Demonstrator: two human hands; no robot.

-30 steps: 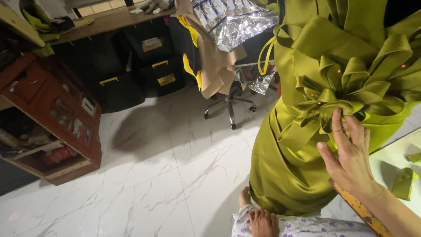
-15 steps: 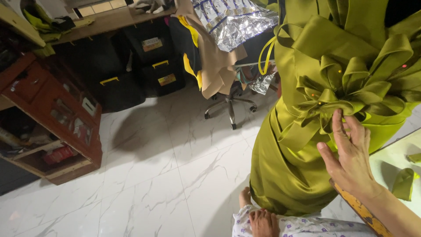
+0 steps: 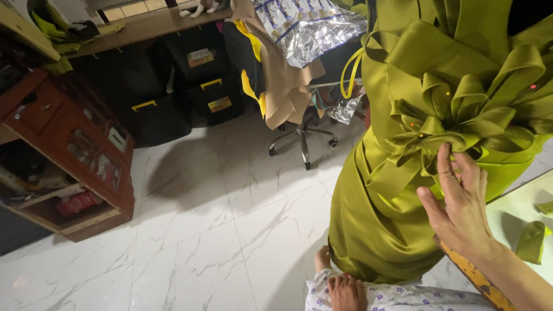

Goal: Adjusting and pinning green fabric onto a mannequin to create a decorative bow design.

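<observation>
An olive-green satin dress [image 3: 380,219] hangs on a dress form at the right, with a large pleated bow [image 3: 461,109] gathered at its waist. Small red-headed pins [image 3: 448,92] stick in the bow. My right hand [image 3: 461,207] lies flat against the fabric just under the bow, fingers stretched upward and touching a fold, holding nothing. My left hand is out of view. My bare feet [image 3: 345,291] and patterned trouser legs show at the bottom edge beside the dress hem.
An office chair [image 3: 302,135] draped with tan cloth and silver foil stands behind the dress. Black storage boxes [image 3: 210,86] sit under a bench, and a red-brown wooden cabinet [image 3: 69,155] is at left. Green fabric scraps [image 3: 530,242] lie on a pale surface at right.
</observation>
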